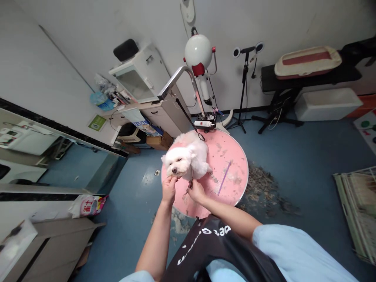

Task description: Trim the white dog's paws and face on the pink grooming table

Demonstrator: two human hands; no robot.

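A fluffy white dog (197, 154) sits on the round pink grooming table (239, 156), its head turned toward me. My left hand (168, 189) is closed with its fingertips at the dog's chin, pinching the fur there. Just to the right, my right hand (196, 192) grips a pair of scissors (190, 183), whose blades point up along the dog's neck. Part of the scissors is hidden by the fingers. A purple comb (224, 178) lies on the tabletop to the right of my right hand, among loose tufts of fur.
A metal grooming arm (194, 84) with a dark strap rises behind the dog. At its base lies a white bottle (203, 123). A standing dryer (199, 51) and a light stand (244, 74) are by the wall. Cut fur (261, 182) covers the floor at right.
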